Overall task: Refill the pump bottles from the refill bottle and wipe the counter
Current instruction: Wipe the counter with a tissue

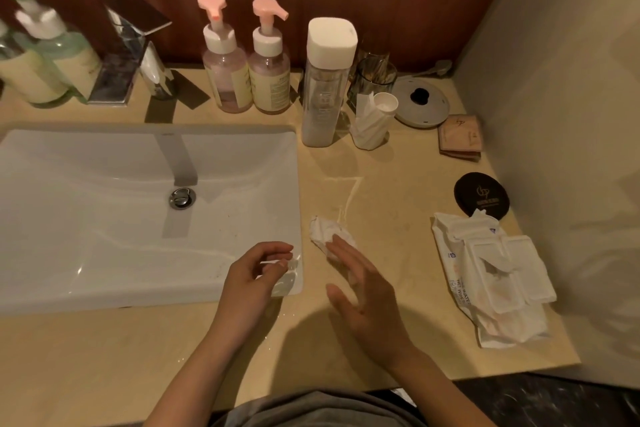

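Two pink-topped pump bottles (227,80) (269,76) stand side by side at the back of the beige counter (398,191). To their right rises the tall clear refill bottle (327,80) with a white cap. A crumpled white wipe (327,230) lies on the counter beside the sink's right edge. My right hand (363,291) hovers flat with fingers spread, its fingertips over the wipe. My left hand (254,279) is at the sink's front right corner, fingers pinched on a small white scrap (277,262). A wet streak (349,198) runs across the counter above the wipe.
A white sink (104,218) fills the left, with a chrome tap (138,45) behind it. Green pump bottles (41,55) stand far left. A pack of wet wipes (491,281), a black round lid (481,199), sachets (459,140), a cup with tissue (374,121) and a grey disc (420,102) crowd the right.
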`<state>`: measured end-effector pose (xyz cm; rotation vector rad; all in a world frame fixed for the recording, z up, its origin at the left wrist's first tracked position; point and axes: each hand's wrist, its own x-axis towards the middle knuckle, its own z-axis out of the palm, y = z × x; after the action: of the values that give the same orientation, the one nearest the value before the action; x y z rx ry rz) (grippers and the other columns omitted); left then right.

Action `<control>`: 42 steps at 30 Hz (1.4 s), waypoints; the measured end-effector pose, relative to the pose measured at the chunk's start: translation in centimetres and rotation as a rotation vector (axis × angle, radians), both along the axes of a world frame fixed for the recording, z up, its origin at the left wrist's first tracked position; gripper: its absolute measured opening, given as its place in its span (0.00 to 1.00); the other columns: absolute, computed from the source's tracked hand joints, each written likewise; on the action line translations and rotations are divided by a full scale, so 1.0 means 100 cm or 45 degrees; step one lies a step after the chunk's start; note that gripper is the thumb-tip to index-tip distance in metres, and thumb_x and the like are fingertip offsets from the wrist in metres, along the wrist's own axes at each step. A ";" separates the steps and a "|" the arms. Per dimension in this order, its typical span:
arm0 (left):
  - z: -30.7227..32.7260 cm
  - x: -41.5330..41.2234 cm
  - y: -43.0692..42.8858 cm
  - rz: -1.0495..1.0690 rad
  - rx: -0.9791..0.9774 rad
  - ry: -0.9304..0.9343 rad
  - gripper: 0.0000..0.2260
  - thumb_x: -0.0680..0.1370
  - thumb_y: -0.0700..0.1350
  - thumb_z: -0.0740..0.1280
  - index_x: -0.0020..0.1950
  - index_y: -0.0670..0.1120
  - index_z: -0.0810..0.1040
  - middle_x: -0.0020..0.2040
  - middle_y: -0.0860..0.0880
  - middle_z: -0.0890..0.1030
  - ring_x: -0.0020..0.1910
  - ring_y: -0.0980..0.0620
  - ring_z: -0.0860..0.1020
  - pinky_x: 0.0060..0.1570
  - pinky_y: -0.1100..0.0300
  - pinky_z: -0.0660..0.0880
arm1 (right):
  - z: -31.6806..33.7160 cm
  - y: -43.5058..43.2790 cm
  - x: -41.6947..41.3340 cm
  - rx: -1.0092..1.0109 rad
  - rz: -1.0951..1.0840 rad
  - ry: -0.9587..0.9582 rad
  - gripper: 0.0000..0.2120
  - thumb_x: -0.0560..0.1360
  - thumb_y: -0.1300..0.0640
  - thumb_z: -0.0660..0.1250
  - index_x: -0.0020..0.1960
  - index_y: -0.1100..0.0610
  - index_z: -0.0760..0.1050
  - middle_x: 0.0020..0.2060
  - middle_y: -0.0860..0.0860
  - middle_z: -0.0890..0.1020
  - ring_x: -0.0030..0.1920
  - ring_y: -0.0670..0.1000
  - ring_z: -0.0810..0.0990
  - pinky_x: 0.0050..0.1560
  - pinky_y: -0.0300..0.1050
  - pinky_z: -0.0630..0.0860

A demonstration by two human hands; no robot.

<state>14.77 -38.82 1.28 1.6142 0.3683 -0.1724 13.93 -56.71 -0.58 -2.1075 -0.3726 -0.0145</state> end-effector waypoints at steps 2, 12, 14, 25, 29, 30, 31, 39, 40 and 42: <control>0.000 0.000 0.002 0.024 -0.003 -0.011 0.11 0.76 0.33 0.64 0.49 0.47 0.80 0.47 0.51 0.83 0.46 0.52 0.80 0.44 0.68 0.75 | -0.006 -0.014 0.003 -0.053 -0.207 -0.211 0.18 0.76 0.56 0.62 0.65 0.54 0.71 0.66 0.49 0.72 0.67 0.45 0.70 0.66 0.38 0.68; -0.003 -0.005 -0.004 -0.018 0.032 0.002 0.11 0.76 0.34 0.64 0.47 0.50 0.80 0.46 0.50 0.83 0.48 0.52 0.80 0.45 0.67 0.73 | -0.024 -0.047 0.007 -0.662 0.184 -0.162 0.25 0.78 0.47 0.58 0.73 0.52 0.64 0.73 0.49 0.63 0.76 0.52 0.52 0.75 0.54 0.50; -0.001 -0.007 -0.005 -0.033 0.049 -0.006 0.12 0.76 0.34 0.64 0.47 0.50 0.80 0.46 0.51 0.83 0.47 0.52 0.80 0.44 0.69 0.72 | -0.021 -0.042 0.009 -0.586 0.159 -0.094 0.26 0.78 0.47 0.56 0.74 0.53 0.60 0.73 0.46 0.62 0.76 0.46 0.50 0.75 0.49 0.46; -0.001 -0.014 -0.006 0.003 0.055 0.002 0.11 0.77 0.34 0.63 0.49 0.48 0.80 0.47 0.49 0.82 0.48 0.51 0.80 0.49 0.62 0.75 | 0.000 -0.004 0.028 -0.550 0.279 0.270 0.32 0.80 0.49 0.59 0.77 0.49 0.46 0.75 0.40 0.47 0.74 0.38 0.41 0.75 0.40 0.41; 0.000 -0.020 -0.002 0.027 0.062 -0.009 0.11 0.77 0.34 0.63 0.49 0.49 0.80 0.47 0.49 0.82 0.47 0.51 0.80 0.48 0.63 0.75 | 0.003 -0.006 0.028 -0.655 0.375 0.129 0.30 0.80 0.49 0.57 0.75 0.41 0.43 0.75 0.39 0.45 0.74 0.38 0.39 0.74 0.39 0.37; -0.001 -0.020 0.000 0.043 0.057 -0.011 0.12 0.76 0.34 0.63 0.49 0.49 0.80 0.47 0.49 0.82 0.48 0.51 0.79 0.46 0.65 0.74 | 0.006 -0.010 0.029 -0.643 0.355 0.112 0.29 0.80 0.48 0.57 0.74 0.39 0.44 0.74 0.38 0.46 0.74 0.37 0.40 0.73 0.38 0.36; -0.001 -0.022 0.002 0.063 0.051 -0.016 0.12 0.76 0.33 0.63 0.49 0.49 0.80 0.47 0.48 0.82 0.48 0.51 0.79 0.45 0.67 0.73 | 0.008 -0.016 0.030 -0.658 0.359 0.084 0.27 0.81 0.47 0.56 0.74 0.38 0.46 0.73 0.37 0.47 0.74 0.36 0.41 0.73 0.37 0.36; 0.000 -0.024 -0.002 0.110 0.054 -0.043 0.12 0.76 0.32 0.63 0.48 0.47 0.80 0.46 0.49 0.82 0.47 0.52 0.79 0.43 0.70 0.73 | -0.007 -0.032 0.036 -1.146 0.603 -0.108 0.28 0.81 0.42 0.48 0.77 0.46 0.44 0.75 0.44 0.44 0.75 0.42 0.40 0.69 0.40 0.27; 0.001 -0.024 -0.003 0.112 0.053 -0.042 0.12 0.76 0.33 0.63 0.48 0.48 0.81 0.46 0.49 0.83 0.47 0.52 0.80 0.43 0.70 0.73 | -0.005 -0.028 0.039 -1.150 0.591 -0.093 0.28 0.81 0.42 0.47 0.77 0.47 0.43 0.76 0.44 0.44 0.74 0.41 0.39 0.69 0.40 0.26; 0.001 -0.024 -0.004 0.116 0.051 -0.029 0.12 0.76 0.33 0.63 0.48 0.48 0.81 0.46 0.49 0.83 0.47 0.52 0.80 0.44 0.68 0.73 | -0.002 -0.023 0.045 -1.173 0.576 -0.047 0.28 0.81 0.41 0.45 0.77 0.48 0.41 0.76 0.45 0.44 0.74 0.40 0.38 0.70 0.41 0.28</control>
<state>12.34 -39.24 1.37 1.6339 0.4289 -0.0779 18.39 -58.97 -0.76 -2.8591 -1.0167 0.4629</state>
